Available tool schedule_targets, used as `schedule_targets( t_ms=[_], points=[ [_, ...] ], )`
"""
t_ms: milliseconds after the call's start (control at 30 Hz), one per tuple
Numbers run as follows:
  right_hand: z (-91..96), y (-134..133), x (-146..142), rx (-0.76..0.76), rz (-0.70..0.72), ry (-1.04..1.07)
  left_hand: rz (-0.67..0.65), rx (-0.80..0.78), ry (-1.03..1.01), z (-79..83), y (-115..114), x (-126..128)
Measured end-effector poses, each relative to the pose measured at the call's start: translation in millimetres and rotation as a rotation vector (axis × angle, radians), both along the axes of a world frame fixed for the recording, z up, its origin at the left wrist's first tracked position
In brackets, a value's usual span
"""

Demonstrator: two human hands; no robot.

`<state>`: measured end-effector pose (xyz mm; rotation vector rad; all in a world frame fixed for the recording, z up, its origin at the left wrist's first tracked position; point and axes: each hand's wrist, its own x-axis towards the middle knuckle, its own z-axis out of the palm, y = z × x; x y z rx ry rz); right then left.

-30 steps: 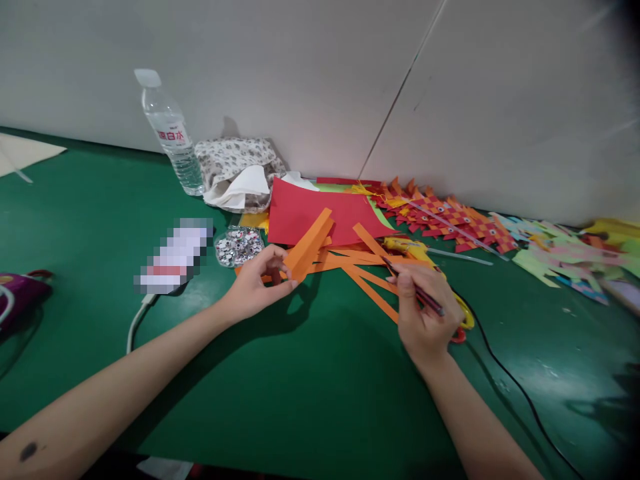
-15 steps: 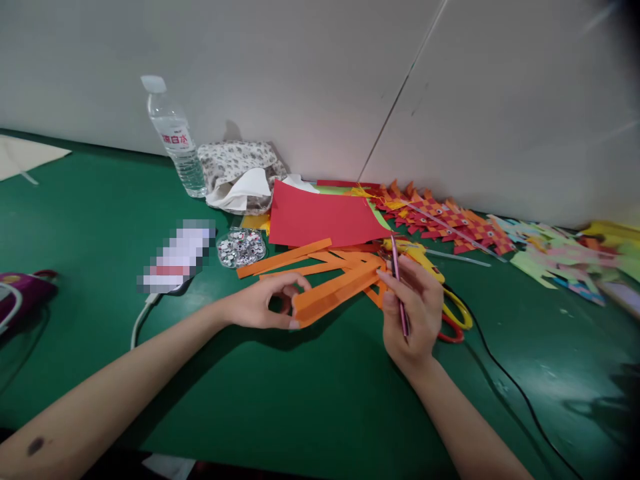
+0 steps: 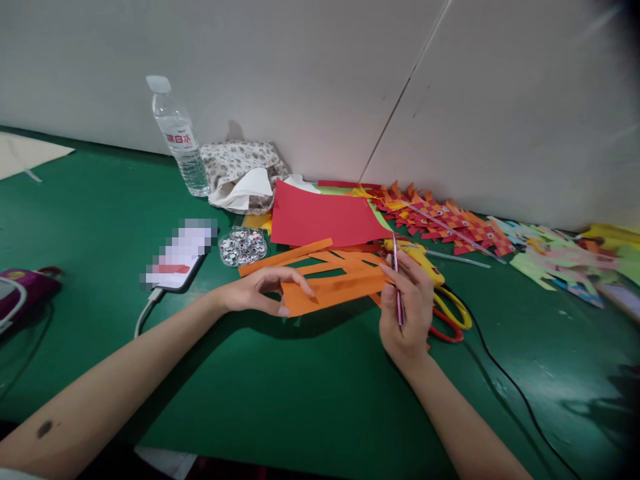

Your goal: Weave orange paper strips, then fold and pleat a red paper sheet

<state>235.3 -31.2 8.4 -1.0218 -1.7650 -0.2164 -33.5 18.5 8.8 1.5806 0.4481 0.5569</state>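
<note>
My left hand (image 3: 260, 293) pinches the left end of a folded orange paper strip (image 3: 333, 293) that lies almost flat over the green table (image 3: 300, 393). At the strip's right end my right hand (image 3: 406, 308) touches it while its fingers grip a thin pink pen (image 3: 397, 283) pointing up. More loose orange strips (image 3: 285, 257) lie just behind, and a red paper sheet (image 3: 320, 217) sits beyond them.
Scissors with yellow and red handles (image 3: 450, 317) and a yellow glue gun (image 3: 417, 253) lie right of my right hand, with a black cable (image 3: 505, 387). A water bottle (image 3: 177, 137), cloth pouch (image 3: 237, 170), dish of googly eyes (image 3: 243, 245), phone (image 3: 177, 257) and woven paper fish (image 3: 450, 220) stand behind.
My left hand has lowered the orange strip from a raised tilt to nearly flat. My right hand turned the pen upright and came in to the strip's right end.
</note>
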Motion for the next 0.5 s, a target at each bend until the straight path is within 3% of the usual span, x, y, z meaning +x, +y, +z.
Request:
schedule_targets(
  t_ms=[233,400,500],
  points=[
    [-0.4,-0.2,0.3,-0.083,0.002,0.000,0.038,-0.036,0.046,5.0,-3.7,3.1],
    [-4.4,0.1,-0.7,-0.253,0.046,0.010,0.133,0.162,0.167,8.0,-5.7,3.3],
    [-7.6,0.9,-1.8,-0.345,0.042,0.030,0.254,0.233,0.230,3.1,-4.7,4.0]
  ],
)
